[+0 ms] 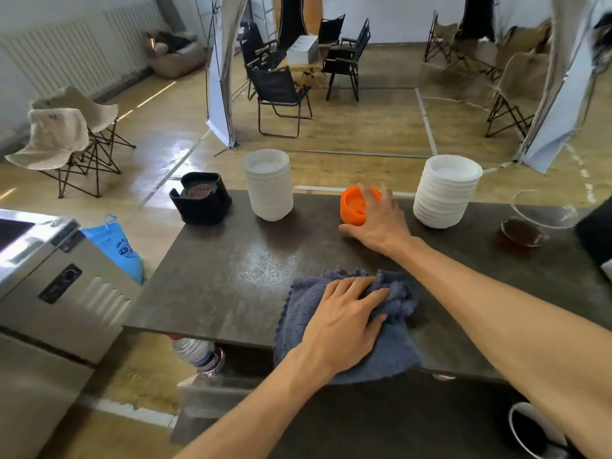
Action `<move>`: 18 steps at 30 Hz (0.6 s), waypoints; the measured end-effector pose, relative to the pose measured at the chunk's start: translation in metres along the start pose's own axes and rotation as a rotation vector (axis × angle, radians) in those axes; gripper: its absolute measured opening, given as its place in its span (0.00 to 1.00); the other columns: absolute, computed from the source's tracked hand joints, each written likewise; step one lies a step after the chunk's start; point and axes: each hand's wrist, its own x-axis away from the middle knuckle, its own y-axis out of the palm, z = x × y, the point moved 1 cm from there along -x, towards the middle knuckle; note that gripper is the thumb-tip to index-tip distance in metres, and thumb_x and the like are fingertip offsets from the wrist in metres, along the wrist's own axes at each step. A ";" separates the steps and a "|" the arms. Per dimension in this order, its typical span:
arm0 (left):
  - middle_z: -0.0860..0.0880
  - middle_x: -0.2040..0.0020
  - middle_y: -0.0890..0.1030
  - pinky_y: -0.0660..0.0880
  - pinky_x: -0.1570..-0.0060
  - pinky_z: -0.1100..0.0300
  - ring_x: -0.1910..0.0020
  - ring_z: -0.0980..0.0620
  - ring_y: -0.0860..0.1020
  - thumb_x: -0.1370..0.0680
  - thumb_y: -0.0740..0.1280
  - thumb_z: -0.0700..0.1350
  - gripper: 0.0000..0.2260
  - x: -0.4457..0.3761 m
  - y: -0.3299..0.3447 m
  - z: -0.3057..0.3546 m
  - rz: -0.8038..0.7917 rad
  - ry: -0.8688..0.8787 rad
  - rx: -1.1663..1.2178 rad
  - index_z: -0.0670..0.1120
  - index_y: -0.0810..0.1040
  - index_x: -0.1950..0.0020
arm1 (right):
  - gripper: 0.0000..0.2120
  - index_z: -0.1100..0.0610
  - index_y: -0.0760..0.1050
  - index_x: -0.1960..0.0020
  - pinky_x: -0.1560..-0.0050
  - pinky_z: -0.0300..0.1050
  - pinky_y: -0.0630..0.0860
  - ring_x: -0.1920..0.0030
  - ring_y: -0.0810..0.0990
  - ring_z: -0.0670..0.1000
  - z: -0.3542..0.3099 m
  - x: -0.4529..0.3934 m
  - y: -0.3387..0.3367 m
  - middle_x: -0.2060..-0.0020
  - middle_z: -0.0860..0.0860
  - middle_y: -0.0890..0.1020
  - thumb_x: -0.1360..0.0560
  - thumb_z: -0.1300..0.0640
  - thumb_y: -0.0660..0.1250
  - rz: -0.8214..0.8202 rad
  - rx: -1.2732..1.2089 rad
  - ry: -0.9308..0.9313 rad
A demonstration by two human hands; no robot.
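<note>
A blue-grey cloth (390,356) lies crumpled on the dark stone counter (212,293), hanging over its near edge. My left hand (344,319) lies on top of it, fingers bunching the fabric. Further back, my right hand (377,220) grips a small orange cup (351,207), which is tilted with its mouth toward the left. A pale powdery smear (268,266) marks the counter just left of the cloth.
Two stacks of white bowls (270,187) (443,193) stand at the far edge, either side of the cup. A black coaster holder (200,198) sits at the far left corner. A glass pitcher with dark liquid (526,226) is at the right. A steel appliance (49,276) stands left.
</note>
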 end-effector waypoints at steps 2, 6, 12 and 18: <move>0.48 0.34 0.75 0.68 0.38 0.50 0.38 0.45 0.72 0.19 0.60 0.50 0.15 -0.002 0.001 0.000 0.057 0.056 -0.013 0.50 0.76 0.34 | 0.35 0.52 0.61 0.25 0.29 0.62 0.64 0.27 0.63 0.66 -0.012 0.020 -0.008 0.25 0.64 0.60 0.27 0.42 0.69 0.139 -0.009 -0.048; 0.46 0.43 0.80 0.72 0.44 0.49 0.45 0.45 0.76 0.22 0.65 0.43 0.12 0.004 -0.005 -0.016 0.204 0.071 -0.047 0.45 0.81 0.41 | 0.19 0.59 0.76 0.34 0.33 0.55 0.69 0.34 0.74 0.59 -0.038 0.105 0.005 0.34 0.59 0.76 0.22 0.54 0.59 0.385 -0.205 -0.200; 0.49 0.35 0.77 0.70 0.39 0.52 0.40 0.48 0.75 0.23 0.64 0.47 0.18 0.033 -0.031 -0.085 0.163 0.005 -0.101 0.48 0.75 0.32 | 0.21 0.58 0.67 0.25 0.25 0.37 0.51 0.23 0.62 0.49 -0.067 0.149 0.061 0.24 0.54 0.68 0.15 0.54 0.52 0.096 -0.260 -0.106; 0.47 0.25 0.68 0.63 0.28 0.49 0.27 0.47 0.68 0.19 0.57 0.51 0.23 0.056 -0.048 -0.125 0.078 0.063 -0.096 0.50 0.65 0.23 | 0.34 0.57 0.60 0.21 0.22 0.49 0.58 0.22 0.60 0.52 -0.110 0.162 0.088 0.23 0.56 0.65 0.21 0.44 0.39 0.139 -0.061 -0.062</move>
